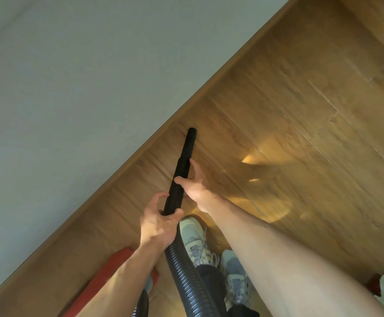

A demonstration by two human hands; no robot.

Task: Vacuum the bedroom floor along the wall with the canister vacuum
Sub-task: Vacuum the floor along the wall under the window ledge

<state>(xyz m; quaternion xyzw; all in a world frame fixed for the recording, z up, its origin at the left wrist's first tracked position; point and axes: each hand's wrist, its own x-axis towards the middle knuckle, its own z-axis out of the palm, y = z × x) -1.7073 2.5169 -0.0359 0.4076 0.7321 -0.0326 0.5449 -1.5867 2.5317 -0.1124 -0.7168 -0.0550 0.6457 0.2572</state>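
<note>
Your left hand (157, 225) grips the hose (175, 195) from its left side, fingers curled round it. Your right hand (194, 186) holds the hose nearer its tip, thumb laid across. Your left arm (117, 277) and right arm (266, 255) stretch forward, bare.

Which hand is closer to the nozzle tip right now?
Right. The right hand holds the hose a short way behind the nozzle tip; the left hand grips it further back.
</note>
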